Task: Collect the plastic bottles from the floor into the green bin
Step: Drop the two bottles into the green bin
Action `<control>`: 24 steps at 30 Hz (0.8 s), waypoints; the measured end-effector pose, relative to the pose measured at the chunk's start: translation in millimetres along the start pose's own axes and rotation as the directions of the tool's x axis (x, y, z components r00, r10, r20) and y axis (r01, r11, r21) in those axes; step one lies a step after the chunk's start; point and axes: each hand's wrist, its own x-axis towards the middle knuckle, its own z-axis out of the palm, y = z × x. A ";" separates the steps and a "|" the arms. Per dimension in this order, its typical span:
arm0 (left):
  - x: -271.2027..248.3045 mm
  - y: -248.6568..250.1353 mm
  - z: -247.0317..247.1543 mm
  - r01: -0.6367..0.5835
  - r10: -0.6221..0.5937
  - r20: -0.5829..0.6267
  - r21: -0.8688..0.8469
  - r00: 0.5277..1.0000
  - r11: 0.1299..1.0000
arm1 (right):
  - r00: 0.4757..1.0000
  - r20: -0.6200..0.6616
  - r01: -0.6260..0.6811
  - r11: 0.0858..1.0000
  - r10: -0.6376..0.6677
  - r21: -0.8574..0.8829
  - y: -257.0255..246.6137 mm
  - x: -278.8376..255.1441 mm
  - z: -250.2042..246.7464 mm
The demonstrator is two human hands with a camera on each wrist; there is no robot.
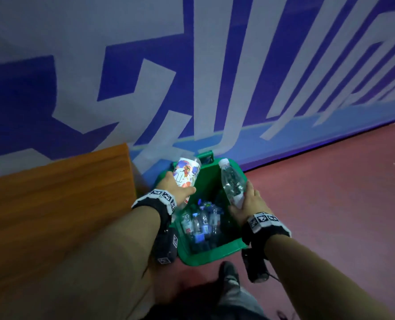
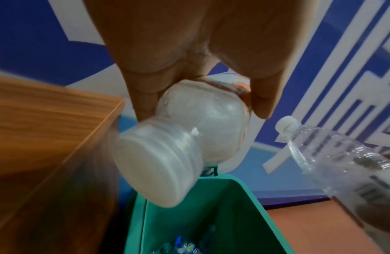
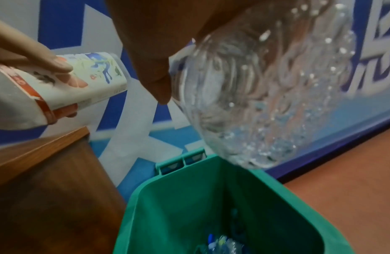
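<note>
holding both bottles over the green bin [image 1: 193, 258], we curl our left hand [image 1: 177, 190] round a wide-mouthed bottle with a colourful printed label [image 1: 186, 173] at its left rim, beside the wooden cabinet [image 1: 53, 192]. our right hand [image 1: 247, 205] grips a clear water bottle [image 1: 231, 181], white cap pointing far. more bottles [image 1: 200, 224] lie inside.

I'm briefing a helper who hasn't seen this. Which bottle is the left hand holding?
Find the green bin by the wooden cabinet. Above its left rim, the left hand grips the printed bottle. Unlike the clear bottle opposite, it wears a colourful white label.
</note>
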 end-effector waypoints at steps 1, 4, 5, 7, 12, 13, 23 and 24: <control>3.6 7.2 5.5 0.027 -0.027 0.000 0.002 1.000 1.000 | 0.999 0.023 0.029 1.000 -0.029 -0.003 3.5 11.4 -0.2; 12.0 28.8 20.8 0.092 -0.092 -0.002 -0.002 0.996 0.996 | 0.986 0.105 0.133 0.989 -0.125 -0.069 12.6 46.9 -7.6; 12.1 33.4 25.8 0.117 -0.117 0.001 -0.008 0.993 0.993 | 0.980 0.125 0.162 0.984 -0.151 -0.075 14.4 56.3 -9.3; 10.8 39.9 37.3 0.164 -0.163 0.008 -0.011 0.987 0.986 | 0.972 0.154 0.187 0.981 -0.179 -0.041 16.6 67.3 -10.9; 15.9 57.5 51.2 0.213 -0.212 -0.046 0.012 0.976 0.977 | 0.944 0.164 0.298 0.953 -0.287 -0.045 24.4 93.7 -12.4; 16.1 61.5 51.1 0.217 -0.215 -0.051 0.025 0.975 0.976 | 0.938 0.159 0.324 0.944 -0.310 -0.071 27.7 95.7 -11.9; 11.0 79.6 41.4 0.219 -0.219 -0.093 -0.013 0.971 0.976 | 0.946 0.117 0.313 0.945 -0.302 -0.093 36.2 105.1 -22.7; 8.8 80.1 40.7 0.218 -0.218 -0.101 -0.015 0.971 0.976 | 0.941 0.122 0.327 0.940 -0.315 -0.097 34.2 103.1 -24.0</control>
